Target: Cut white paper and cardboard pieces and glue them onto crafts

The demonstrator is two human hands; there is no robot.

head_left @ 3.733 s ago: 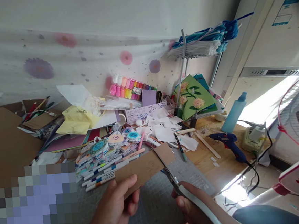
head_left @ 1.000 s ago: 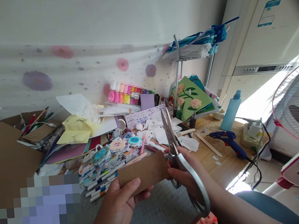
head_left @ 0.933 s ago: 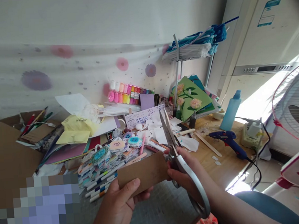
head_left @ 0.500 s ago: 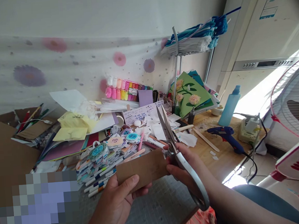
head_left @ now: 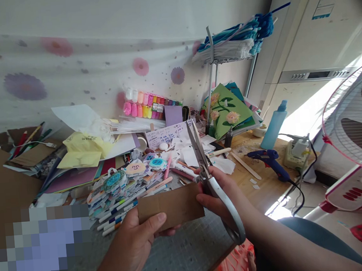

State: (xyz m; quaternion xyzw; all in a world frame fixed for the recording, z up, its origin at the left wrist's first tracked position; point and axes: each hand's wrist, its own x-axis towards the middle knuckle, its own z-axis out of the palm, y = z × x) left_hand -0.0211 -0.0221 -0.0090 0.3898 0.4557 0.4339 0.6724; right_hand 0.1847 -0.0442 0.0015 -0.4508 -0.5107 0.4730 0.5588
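A flat brown piece of cardboard point(head_left: 177, 204) is held at its left end by my left hand point(head_left: 135, 237), thumb on top and fingers underneath. My right hand point(head_left: 229, 196) is closed around a pair of scissors point(head_left: 198, 148) with pale grey handles. Their blades point up and away from me, slightly parted, and clear of the cardboard. The fingertips of my right hand are at the cardboard's right end; whether they also pinch it I cannot tell. Below the cardboard lies a grey gridded cutting mat point(head_left: 174, 257).
Several markers point(head_left: 113, 224) and paper cutouts point(head_left: 115, 180) lie beyond my left hand. A blue glue gun point(head_left: 269, 160) with its cord, a wooden stick point(head_left: 246, 166) and a blue bottle point(head_left: 274, 124) are on the right. A fan point(head_left: 355, 126) stands beyond the table edge.
The view has shifted slightly, so most things appear a little further left. Both hands keep their holds, and more of the cardboard's right end shows beside my right fingers.
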